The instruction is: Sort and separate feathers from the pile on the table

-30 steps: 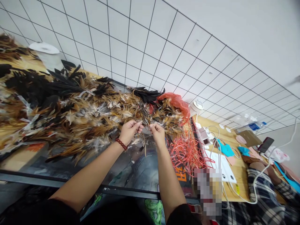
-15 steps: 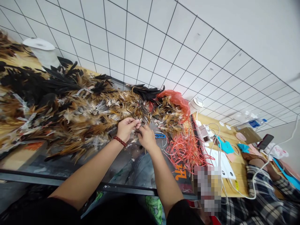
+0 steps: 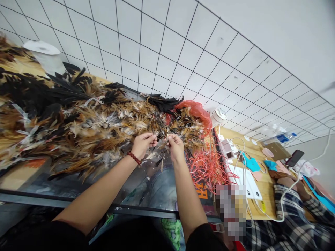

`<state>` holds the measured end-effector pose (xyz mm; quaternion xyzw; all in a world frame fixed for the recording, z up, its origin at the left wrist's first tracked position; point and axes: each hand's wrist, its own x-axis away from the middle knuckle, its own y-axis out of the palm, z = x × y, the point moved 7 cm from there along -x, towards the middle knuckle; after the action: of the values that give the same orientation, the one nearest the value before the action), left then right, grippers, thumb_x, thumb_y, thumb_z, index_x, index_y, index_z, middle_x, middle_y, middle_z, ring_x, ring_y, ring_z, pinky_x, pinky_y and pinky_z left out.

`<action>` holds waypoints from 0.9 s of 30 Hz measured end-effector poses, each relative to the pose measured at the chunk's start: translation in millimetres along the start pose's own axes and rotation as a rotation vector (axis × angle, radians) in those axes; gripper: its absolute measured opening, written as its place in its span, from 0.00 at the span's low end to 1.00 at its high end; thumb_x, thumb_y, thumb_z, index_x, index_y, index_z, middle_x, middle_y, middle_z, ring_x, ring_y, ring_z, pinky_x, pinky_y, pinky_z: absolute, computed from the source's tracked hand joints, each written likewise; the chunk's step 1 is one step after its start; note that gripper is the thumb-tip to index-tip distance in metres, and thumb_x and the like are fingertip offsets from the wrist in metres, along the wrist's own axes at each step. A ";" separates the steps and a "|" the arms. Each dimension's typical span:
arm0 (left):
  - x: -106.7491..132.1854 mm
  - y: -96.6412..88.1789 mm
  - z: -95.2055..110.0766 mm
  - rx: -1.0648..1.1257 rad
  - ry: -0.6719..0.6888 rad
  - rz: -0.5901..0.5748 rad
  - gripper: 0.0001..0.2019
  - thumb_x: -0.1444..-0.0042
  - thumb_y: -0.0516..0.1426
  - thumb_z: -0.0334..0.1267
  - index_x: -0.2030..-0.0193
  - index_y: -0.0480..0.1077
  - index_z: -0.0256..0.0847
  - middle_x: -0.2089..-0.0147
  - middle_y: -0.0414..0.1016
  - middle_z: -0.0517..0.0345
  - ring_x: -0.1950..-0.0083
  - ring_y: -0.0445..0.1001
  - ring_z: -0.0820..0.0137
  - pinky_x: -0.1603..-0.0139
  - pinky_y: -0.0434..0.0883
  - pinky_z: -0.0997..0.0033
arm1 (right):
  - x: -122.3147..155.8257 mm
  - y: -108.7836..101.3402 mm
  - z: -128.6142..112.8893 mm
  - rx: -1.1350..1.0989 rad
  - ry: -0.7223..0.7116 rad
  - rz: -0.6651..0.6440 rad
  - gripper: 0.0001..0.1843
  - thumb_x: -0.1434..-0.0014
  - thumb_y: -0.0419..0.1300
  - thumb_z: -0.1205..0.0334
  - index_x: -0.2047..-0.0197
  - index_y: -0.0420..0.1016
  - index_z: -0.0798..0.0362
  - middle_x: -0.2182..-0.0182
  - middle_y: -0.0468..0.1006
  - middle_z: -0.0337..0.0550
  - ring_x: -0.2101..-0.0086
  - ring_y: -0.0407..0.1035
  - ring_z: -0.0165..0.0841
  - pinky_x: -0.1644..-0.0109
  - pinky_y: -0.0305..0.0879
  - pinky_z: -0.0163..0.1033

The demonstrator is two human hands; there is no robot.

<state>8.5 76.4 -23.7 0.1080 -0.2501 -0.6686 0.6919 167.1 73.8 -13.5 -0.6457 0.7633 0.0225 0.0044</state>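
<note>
My left hand [image 3: 143,144], with a beaded bracelet [image 3: 134,158] on the wrist, is closed in a pinch; what its fingertips hold is too small to make out. To its right, my right hand [image 3: 176,148] pinches what looks like a small feather [image 3: 161,163], whose dark and tan tips hang below the fingers. A gap separates the two hands. Just beyond them spreads a thick heap of brown feathers [image 3: 104,127]. Black feathers [image 3: 34,96] lie at the left, and another black bunch [image 3: 163,103] lies at the back.
A red plastic bag [image 3: 196,111] stands behind more feathers. Tangled pink-red cords [image 3: 208,165] lie right of my right forearm. A white spool [image 3: 47,57] is at the back left. Chargers [image 3: 228,149] and a white power strip [image 3: 246,184] sit rightward, near another person's plaid sleeve [image 3: 290,205].
My hands, close together before, have drawn apart; the right one moved rightward and slightly up. Feather tips now show beneath it. The blue tool beside it is now mostly hidden.
</note>
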 end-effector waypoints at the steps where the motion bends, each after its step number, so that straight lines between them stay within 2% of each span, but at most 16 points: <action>1: -0.1 -0.5 1.8 0.016 0.015 0.007 0.20 0.67 0.72 0.45 0.72 0.74 0.32 0.76 0.75 0.56 0.76 0.72 0.74 0.72 0.70 0.73 | 0.1 -2.0 -0.2 0.025 0.007 0.005 0.13 0.45 0.57 0.52 0.63 0.70 0.53 0.73 0.75 0.39 0.77 0.63 0.27 0.70 0.62 0.33; 3: -0.6 -2.8 6.3 0.056 0.056 0.036 0.19 0.66 0.71 0.45 0.72 0.73 0.33 0.76 0.74 0.57 0.76 0.72 0.74 0.72 0.70 0.73 | 1.7 -6.7 -5.7 0.210 -0.050 0.029 0.11 0.44 0.56 0.55 0.62 0.72 0.53 0.69 0.77 0.42 0.74 0.66 0.29 0.66 0.64 0.35; 5: -1.2 -5.4 9.9 0.084 0.090 0.068 0.19 0.66 0.71 0.45 0.73 0.73 0.34 0.76 0.74 0.58 0.76 0.71 0.75 0.72 0.70 0.73 | 6.7 -4.6 -16.6 0.502 -0.194 0.033 0.09 0.44 0.57 0.60 0.60 0.74 0.52 0.63 0.77 0.45 0.65 0.69 0.32 0.58 0.65 0.38; 7: -1.6 -7.1 11.3 0.094 0.102 0.089 0.19 0.66 0.71 0.45 0.73 0.72 0.34 0.76 0.74 0.59 0.77 0.71 0.75 0.73 0.70 0.73 | 14.7 8.7 -23.1 0.745 -0.320 -0.027 0.08 0.43 0.58 0.61 0.61 0.77 0.50 0.62 0.77 0.45 0.60 0.70 0.34 0.53 0.63 0.39; 8: -1.7 -7.2 11.2 0.094 0.102 0.091 0.19 0.66 0.71 0.45 0.73 0.72 0.34 0.76 0.74 0.59 0.77 0.70 0.76 0.73 0.69 0.74 | 18.7 17.5 -22.3 0.822 -0.336 -0.080 0.07 0.42 0.58 0.60 0.64 0.77 0.50 0.64 0.78 0.44 0.61 0.70 0.34 0.54 0.63 0.39; 10: -1.7 -6.4 10.6 0.087 0.101 0.084 0.18 0.65 0.71 0.44 0.73 0.72 0.34 0.77 0.73 0.59 0.77 0.70 0.76 0.73 0.69 0.74 | 24.6 30.6 -17.5 0.947 -0.289 -0.127 0.10 0.43 0.60 0.53 0.69 0.76 0.49 0.69 0.77 0.42 0.65 0.69 0.35 0.59 0.62 0.38; 12: -1.3 -5.7 9.9 0.072 0.098 0.080 0.18 0.65 0.70 0.44 0.73 0.72 0.34 0.77 0.73 0.59 0.78 0.69 0.77 0.74 0.68 0.75 | 28.1 37.1 -14.0 1.065 -0.236 -0.116 0.11 0.45 0.62 0.51 0.71 0.75 0.49 0.69 0.77 0.44 0.66 0.69 0.36 0.62 0.60 0.39; 15: -0.5 -6.1 9.8 0.060 0.097 0.090 0.19 0.65 0.70 0.45 0.73 0.72 0.34 0.76 0.73 0.59 0.78 0.69 0.76 0.73 0.69 0.74 | 27.0 34.4 -8.0 1.129 -0.156 -0.126 0.04 0.47 0.60 0.60 0.72 0.73 0.49 0.69 0.77 0.44 0.68 0.69 0.36 0.64 0.58 0.39; 18: -0.1 -6.6 9.2 0.052 0.082 0.097 0.20 0.67 0.71 0.46 0.74 0.72 0.33 0.76 0.73 0.58 0.77 0.71 0.75 0.74 0.69 0.74 | 19.0 19.8 -7.3 0.981 -0.139 -0.096 0.05 0.48 0.56 0.66 0.73 0.71 0.50 0.74 0.74 0.41 0.71 0.67 0.34 0.66 0.57 0.37; 21: 0.1 -6.4 7.8 0.045 0.067 0.092 0.21 0.68 0.71 0.47 0.73 0.73 0.33 0.77 0.73 0.58 0.77 0.70 0.75 0.74 0.68 0.74 | 9.3 4.6 -8.6 0.496 -0.104 -0.016 0.05 0.46 0.55 0.59 0.70 0.68 0.51 0.76 0.72 0.38 0.74 0.65 0.30 0.67 0.58 0.35; 24: 0.8 -4.4 4.9 0.026 0.032 0.062 0.22 0.70 0.72 0.48 0.73 0.73 0.33 0.76 0.75 0.57 0.76 0.72 0.74 0.73 0.69 0.74 | 5.2 7.4 -0.5 0.042 0.041 -0.058 0.12 0.50 0.60 0.53 0.71 0.66 0.52 0.80 0.68 0.33 0.79 0.59 0.26 0.73 0.54 0.33; 27: 2.7 0.9 0.9 -0.034 -0.030 -0.004 0.23 0.70 0.72 0.49 0.72 0.75 0.32 0.73 0.77 0.53 0.74 0.74 0.73 0.71 0.71 0.73 | 6.3 12.1 1.1 -0.149 0.081 -0.058 0.13 0.54 0.65 0.54 0.73 0.66 0.52 0.83 0.59 0.28 0.82 0.48 0.22 0.77 0.43 0.31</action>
<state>8.8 74.0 -21.9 0.0870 -0.2489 -0.6758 0.6884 154.0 69.6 -14.4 -0.6664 0.7400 0.0528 -0.0740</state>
